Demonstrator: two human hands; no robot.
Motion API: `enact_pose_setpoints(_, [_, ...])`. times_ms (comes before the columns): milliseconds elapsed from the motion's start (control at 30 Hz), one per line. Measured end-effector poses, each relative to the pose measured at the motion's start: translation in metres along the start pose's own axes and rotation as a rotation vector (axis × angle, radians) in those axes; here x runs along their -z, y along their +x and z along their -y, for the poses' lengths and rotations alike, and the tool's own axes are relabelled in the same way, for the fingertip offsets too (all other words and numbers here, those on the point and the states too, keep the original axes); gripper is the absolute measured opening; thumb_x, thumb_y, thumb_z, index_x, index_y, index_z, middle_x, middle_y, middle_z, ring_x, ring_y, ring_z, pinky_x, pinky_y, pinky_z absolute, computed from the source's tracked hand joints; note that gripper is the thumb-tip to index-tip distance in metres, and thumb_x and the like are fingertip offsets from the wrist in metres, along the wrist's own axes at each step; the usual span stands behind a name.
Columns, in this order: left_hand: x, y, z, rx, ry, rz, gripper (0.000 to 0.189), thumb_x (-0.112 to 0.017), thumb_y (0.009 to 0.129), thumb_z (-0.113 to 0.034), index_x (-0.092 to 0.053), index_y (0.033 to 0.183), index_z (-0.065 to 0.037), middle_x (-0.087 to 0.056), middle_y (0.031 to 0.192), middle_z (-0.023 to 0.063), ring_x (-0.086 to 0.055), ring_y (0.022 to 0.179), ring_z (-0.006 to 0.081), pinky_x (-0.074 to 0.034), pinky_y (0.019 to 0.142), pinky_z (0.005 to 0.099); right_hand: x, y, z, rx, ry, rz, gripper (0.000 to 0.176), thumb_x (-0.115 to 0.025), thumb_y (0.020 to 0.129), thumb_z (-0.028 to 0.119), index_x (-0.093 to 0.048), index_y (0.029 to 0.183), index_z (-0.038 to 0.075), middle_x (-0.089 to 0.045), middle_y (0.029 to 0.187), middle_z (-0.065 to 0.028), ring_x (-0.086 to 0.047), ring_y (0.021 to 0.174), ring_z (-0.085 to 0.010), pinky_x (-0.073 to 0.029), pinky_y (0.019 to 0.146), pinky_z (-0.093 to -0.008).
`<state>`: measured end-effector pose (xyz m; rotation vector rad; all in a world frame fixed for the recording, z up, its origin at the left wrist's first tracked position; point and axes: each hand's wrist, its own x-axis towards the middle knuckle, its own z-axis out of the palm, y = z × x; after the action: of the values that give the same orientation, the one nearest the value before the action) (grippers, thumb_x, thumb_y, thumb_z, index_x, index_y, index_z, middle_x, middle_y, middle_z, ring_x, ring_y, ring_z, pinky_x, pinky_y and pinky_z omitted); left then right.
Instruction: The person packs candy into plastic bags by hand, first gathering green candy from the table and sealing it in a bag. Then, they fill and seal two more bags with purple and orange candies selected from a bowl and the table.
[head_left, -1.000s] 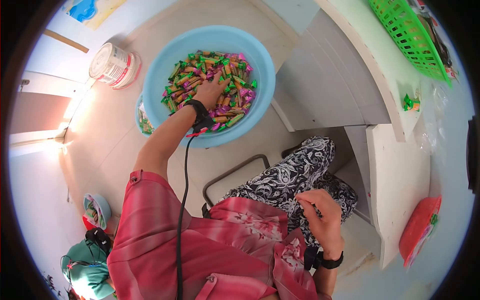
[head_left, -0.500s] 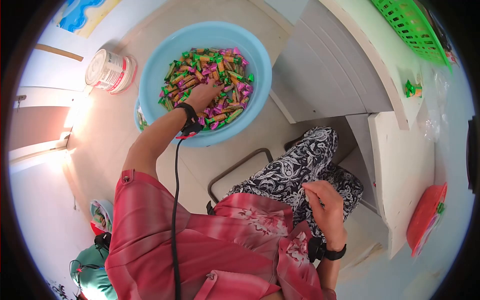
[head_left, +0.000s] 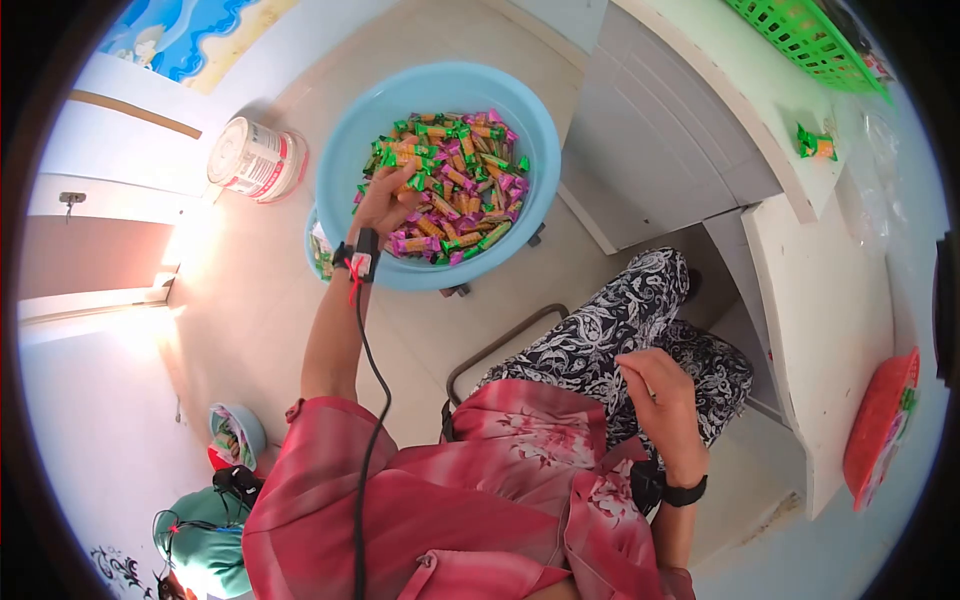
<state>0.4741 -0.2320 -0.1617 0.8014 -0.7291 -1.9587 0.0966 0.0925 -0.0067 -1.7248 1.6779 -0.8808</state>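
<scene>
A light blue basin (head_left: pixel 535 130) on the floor holds a heap of small wrapped sticks (head_left: pixel 462 205) with green and pink wrapper ends. My left hand (head_left: pixel 385 203) is over the heap's left side, its fingers closed round green-ended wrapped sticks; its fingertips are partly hidden. A black strap and a small device with a cable are on that wrist. Above my patterned trousers (head_left: pixel 590 335), my right hand (head_left: pixel 663 405) is loosely closed, with nothing seen in it. A black band circles its wrist.
White tubs (head_left: pixel 250 160) stand left of the basin. Grey cabinets (head_left: pixel 660 130) are at the right, with a green basket (head_left: pixel 800 40), a wrapped piece (head_left: pixel 816 144) and a red basket (head_left: pixel 880 430) beyond. At lower left are a small bucket (head_left: pixel 250 425) and a person in green (head_left: pixel 205 535).
My left hand has moved to the heap's left side and now has wrapped sticks in its fingers. My right hand stays closed above my lap. The view has shifted slightly.
</scene>
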Motion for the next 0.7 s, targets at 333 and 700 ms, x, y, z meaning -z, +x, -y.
enact_pose_setpoints(333, [-0.169, -0.029, 0.036, 0.036, -0.08, 0.458, 0.074, -0.079, 0.093, -0.013, -0.043, 0.158, -0.012, -0.06, 0.145, 0.018, -0.068, 0.098, 0.0217, -0.056, 0.06, 0.0292, -0.008, -0.021, -0.013, 0.106, 0.015, -0.035, 0.014, -0.073, 0.091, 0.004, -0.073, 0.105, 0.006, -0.071, 0.097, -0.0107, -0.071, 0.086, -0.0331, -0.057, 0.073, -0.0411])
enact_pose_setpoints(700, [-0.449, -0.081, 0.088, 0.21, 0.592, 0.863, 0.055, -0.073, 0.092, 0.0, -0.059, 0.145, -0.003, -0.07, 0.11, 0.0085, -0.063, 0.067, 0.0105, -0.049, 0.05, 0.0258, -0.004, -0.068, -0.036, 0.137, 0.051, -0.211, 0.012, -0.072, 0.096, 0.013, -0.074, 0.104, 0.006, -0.072, 0.1, -0.0104, -0.072, 0.092, -0.0339, -0.058, 0.077, -0.044])
